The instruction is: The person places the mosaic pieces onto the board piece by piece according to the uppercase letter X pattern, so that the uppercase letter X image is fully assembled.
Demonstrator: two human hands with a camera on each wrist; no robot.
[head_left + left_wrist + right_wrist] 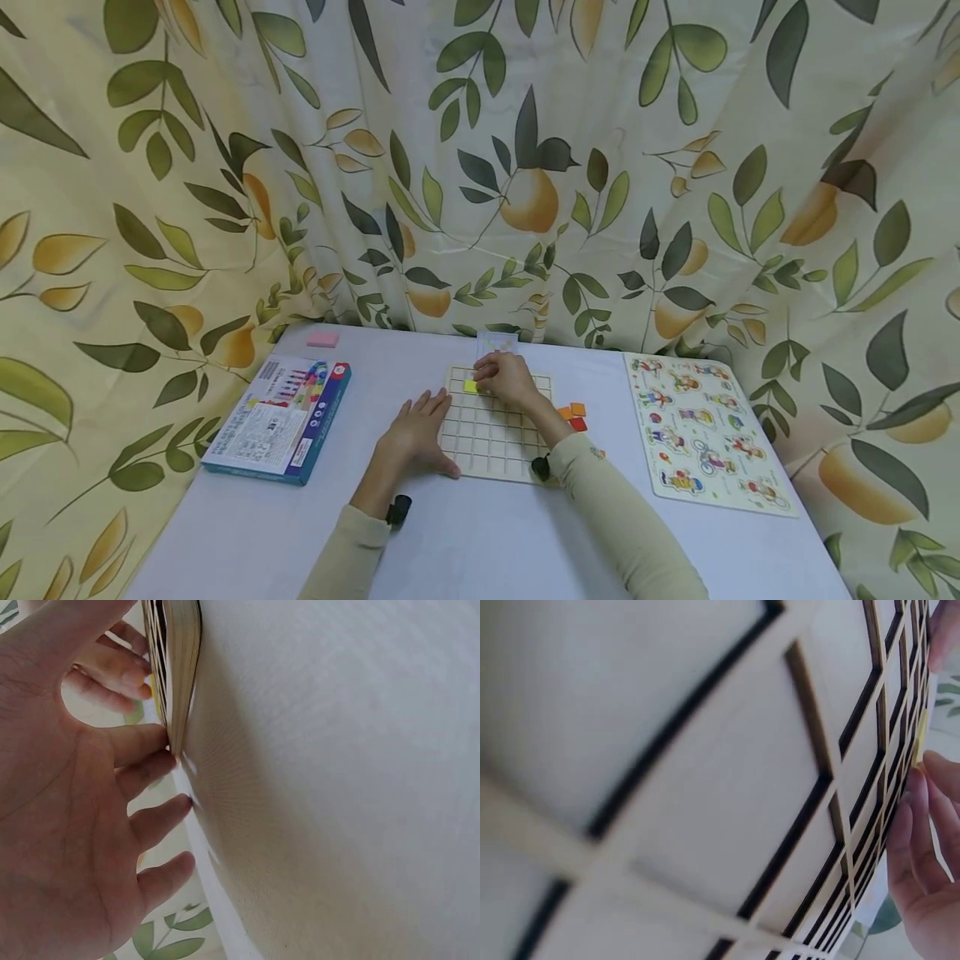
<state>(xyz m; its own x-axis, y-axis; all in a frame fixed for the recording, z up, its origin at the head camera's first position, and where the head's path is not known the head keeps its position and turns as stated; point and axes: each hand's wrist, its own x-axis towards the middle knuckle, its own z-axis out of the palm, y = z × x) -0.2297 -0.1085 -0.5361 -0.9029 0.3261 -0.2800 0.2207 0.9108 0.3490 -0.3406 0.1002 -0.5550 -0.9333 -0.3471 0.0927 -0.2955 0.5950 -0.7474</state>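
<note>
A pale wooden grid board (487, 446) with square cells lies on the white table. My right hand (510, 379) reaches over its far part, thumb and fingers pinching a yellow square tile (470, 387) near the far left corner. From the right wrist view, the yellow tile (921, 739) stands out at the fingertips, close over the grid. My left hand (416, 435) rests at the board's left side with fingers spread and fairly straight. Its fingertips touch the board's edge (184, 667) in the left wrist view.
Orange tiles (577, 409) and a red tile (577, 425) lie right of the board, partly behind my right arm. A patterned card (497, 340) is beyond it. A box (277, 417) and pink block (322, 339) lie left; a picture board (705, 433) lies right.
</note>
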